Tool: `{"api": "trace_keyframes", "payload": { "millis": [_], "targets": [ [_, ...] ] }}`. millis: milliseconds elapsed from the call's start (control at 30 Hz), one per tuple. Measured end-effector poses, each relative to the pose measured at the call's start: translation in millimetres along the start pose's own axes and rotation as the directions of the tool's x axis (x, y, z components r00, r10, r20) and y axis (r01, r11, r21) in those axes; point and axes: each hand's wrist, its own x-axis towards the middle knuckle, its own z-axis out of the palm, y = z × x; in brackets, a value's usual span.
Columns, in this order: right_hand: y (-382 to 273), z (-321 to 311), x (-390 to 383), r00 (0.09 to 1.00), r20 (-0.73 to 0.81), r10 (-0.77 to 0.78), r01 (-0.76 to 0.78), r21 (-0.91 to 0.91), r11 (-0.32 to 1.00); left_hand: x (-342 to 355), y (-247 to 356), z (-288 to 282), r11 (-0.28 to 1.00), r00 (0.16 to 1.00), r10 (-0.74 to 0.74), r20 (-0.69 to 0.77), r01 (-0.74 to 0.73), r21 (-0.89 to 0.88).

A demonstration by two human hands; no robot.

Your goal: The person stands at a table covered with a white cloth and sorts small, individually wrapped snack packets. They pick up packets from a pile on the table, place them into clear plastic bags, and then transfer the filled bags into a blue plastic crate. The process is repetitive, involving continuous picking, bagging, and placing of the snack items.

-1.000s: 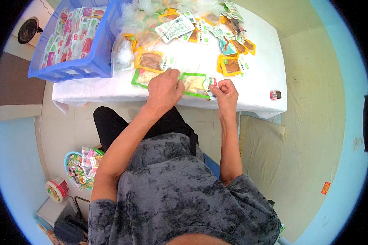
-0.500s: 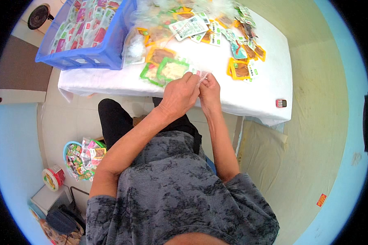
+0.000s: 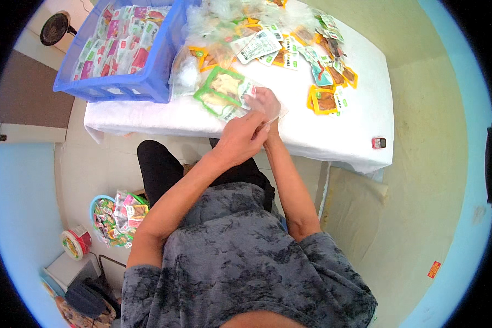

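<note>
Working at the near edge of a white-covered tabletop (image 3: pixel 333 136), with the left hand (image 3: pixel 240 139) and right hand (image 3: pixel 265 106) pressed close together over a small clear plastic bag (image 3: pixel 273 113). Fingers of both hands pinched together on that thin film, though exactly which fingertips grip it cannot be told. Lying just beyond the hands, touching or nearly so, a green-rimmed snack packet (image 3: pixel 221 93); further back, a loose heap of orange-rimmed packets (image 3: pixel 322 98); at far left, a blue crate (image 3: pixel 126 60) filled with packets.

Risks, as a judgement: slippery film sliding out of the pinch and dropping off the tabletop edge onto the lap or floor; a forearm brushing the green-rimmed snack packet over that same edge; thin film tearing if pulled too hard.

Compared with half a second ago: hands shifted slightly further onto the tabletop and nearer the green-rimmed snack packet, remaining joined; a second ago, hands apart.
</note>
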Motion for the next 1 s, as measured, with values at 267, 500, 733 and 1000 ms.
{"api": "trace_keyframes", "payload": {
  "millis": [267,500,733,1000],
  "targets": [
    [10,17,-4,0.977,-0.126,0.172,-0.103,0.427,0.898,8,-70,-37,0.927,0.990,0.054,-0.127,-0.003,0.376],
    [-1,25,4,0.949,-0.145,0.279,-0.193,0.432,0.881,5,-89,-38,0.921,0.998,-0.044,-0.044,0.057,0.385],
    [-4,3,6,0.987,-0.086,0.132,-0.117,0.162,0.980,13,-81,-34,0.890,0.998,0.011,-0.058,0.016,0.455],
    [-18,-44,-29,0.992,-0.095,0.085,-0.057,0.267,0.962,25,-85,-29,0.911,0.993,-0.046,-0.112,0.088,0.403]
  ]
}}
